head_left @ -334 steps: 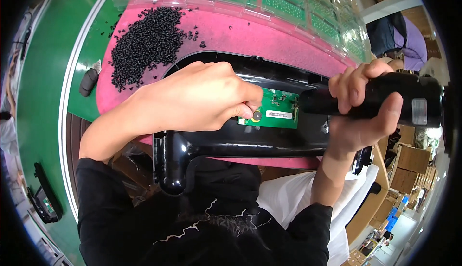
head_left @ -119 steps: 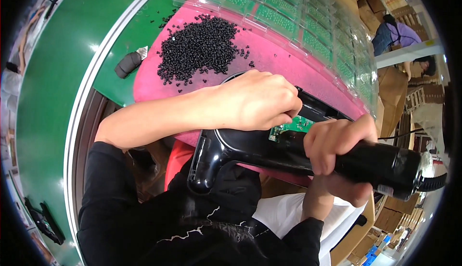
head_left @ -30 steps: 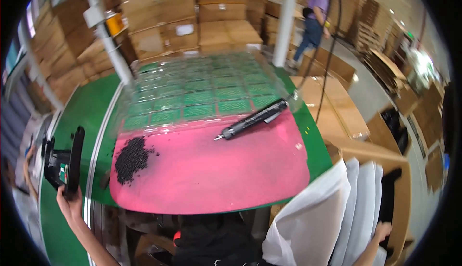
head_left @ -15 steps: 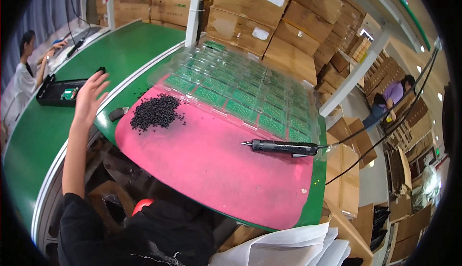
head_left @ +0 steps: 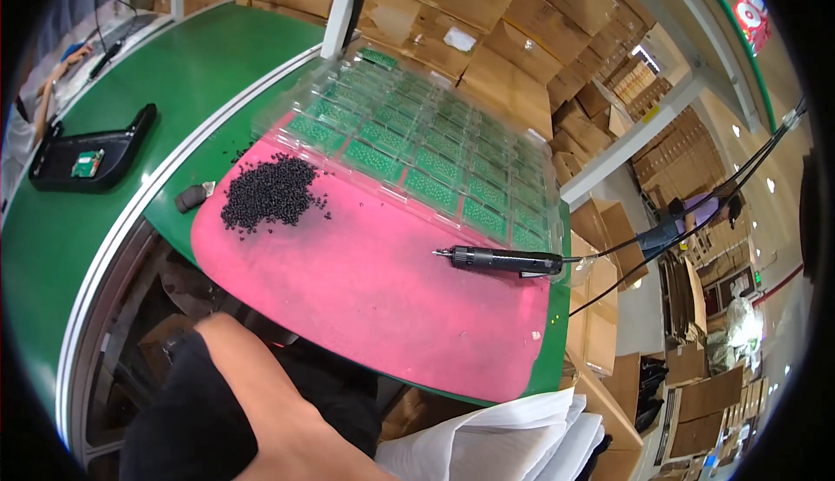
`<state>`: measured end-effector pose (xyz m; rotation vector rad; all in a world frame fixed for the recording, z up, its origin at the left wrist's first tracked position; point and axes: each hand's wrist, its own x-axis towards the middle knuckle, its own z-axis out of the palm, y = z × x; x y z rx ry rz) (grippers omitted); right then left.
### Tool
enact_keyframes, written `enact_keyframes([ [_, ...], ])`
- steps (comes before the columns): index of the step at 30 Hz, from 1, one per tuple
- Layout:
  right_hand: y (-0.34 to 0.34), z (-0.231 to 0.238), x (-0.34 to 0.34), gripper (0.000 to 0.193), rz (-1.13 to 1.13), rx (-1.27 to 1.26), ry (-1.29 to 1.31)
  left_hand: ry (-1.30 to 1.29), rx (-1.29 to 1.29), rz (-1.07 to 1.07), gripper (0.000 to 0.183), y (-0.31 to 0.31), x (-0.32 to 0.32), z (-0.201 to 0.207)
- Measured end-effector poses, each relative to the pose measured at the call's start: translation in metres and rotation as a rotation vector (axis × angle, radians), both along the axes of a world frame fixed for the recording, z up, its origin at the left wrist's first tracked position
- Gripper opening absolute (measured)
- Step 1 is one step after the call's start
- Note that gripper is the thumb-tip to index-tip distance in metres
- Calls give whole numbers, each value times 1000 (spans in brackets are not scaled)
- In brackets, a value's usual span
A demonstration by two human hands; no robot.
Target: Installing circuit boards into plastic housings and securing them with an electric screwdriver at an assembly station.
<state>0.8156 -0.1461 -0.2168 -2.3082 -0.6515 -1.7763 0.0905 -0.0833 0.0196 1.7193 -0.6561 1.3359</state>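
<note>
My left arm [head_left: 252,377] is bent close to my body at the lower edge. The part nearest the edge [head_left: 322,450] looks like the wrist or back of my left hand; its fingers are hidden. My right hand is out of view. On the pink mat [head_left: 374,307] lies a black electric screwdriver [head_left: 504,261], tip to the left, untouched. A heap of small black parts [head_left: 270,192] covers the mat's far left corner. Clear plastic trays [head_left: 417,146] with green circuit boards stand behind. On the green belt at left sits a black plastic housing [head_left: 91,155] with a small circuit board [head_left: 87,163].
A small dark object [head_left: 191,197] lies beside the mat's left corner. White sheets [head_left: 504,437] hang at the near edge. Cartons [head_left: 426,29] are stacked behind the trays. A cable [head_left: 644,242] runs right from the screwdriver. Another person's arm [head_left: 52,81] shows far left; a person [head_left: 687,220] stands far right.
My left hand has drawn back from beside the black housing to my body at the lower edge. The view has shifted slightly. The housing stays on the green belt.
</note>
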Motion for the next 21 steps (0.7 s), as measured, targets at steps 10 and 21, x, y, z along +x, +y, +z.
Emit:
enact_keyframes([
  [10, -1, 175, 12, 31, 158, 249, 95, -272, 76, 16, 30, -6, -11, 1],
  [21, 134, 255, -197, 25, 1578, 348, 1361, 156, 6, 213, 22, 4, -44, 4],
])
